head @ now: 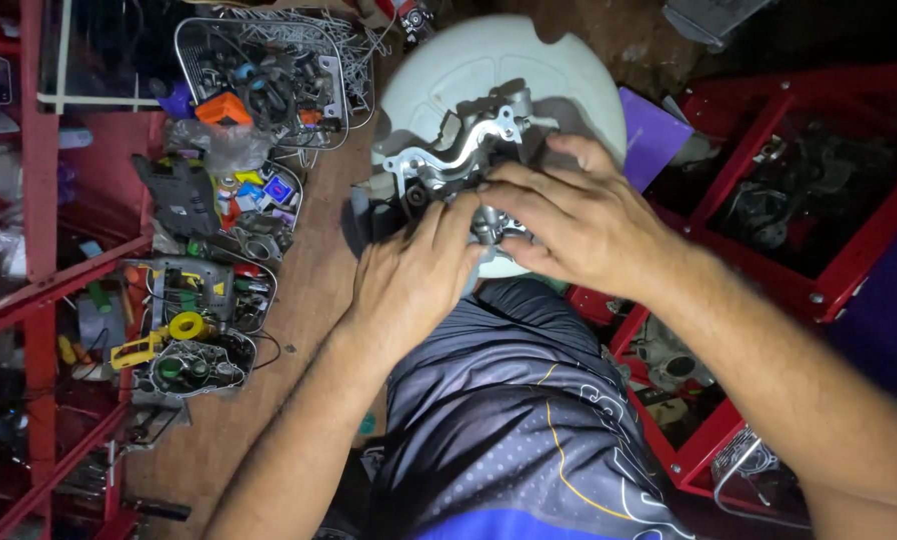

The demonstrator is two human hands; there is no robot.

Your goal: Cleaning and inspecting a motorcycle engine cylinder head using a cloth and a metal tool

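Metal engine casting (pixel 464 150) sits on a white round lid (pixel 569 80), pinched between left hand (pixel 409 285) and right hand (pixel 569 220) grips.

Engine part (pixel 459 160): bare cast metal, bright, semi-glossy. Round lid (pixel 489 60) under it: matt white plastic. Racks (pixel 39 200): red-painted metal. Floor (pixel 299 300): rough brown.

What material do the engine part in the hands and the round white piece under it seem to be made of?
The engine part looks like cast metal, probably aluminium: silver-grey, with bright glints on its machined edges. The round white piece looks like plastic: matte, even off-white, smooth, with a moulded ring. The left hand and right hand both rest on the part.
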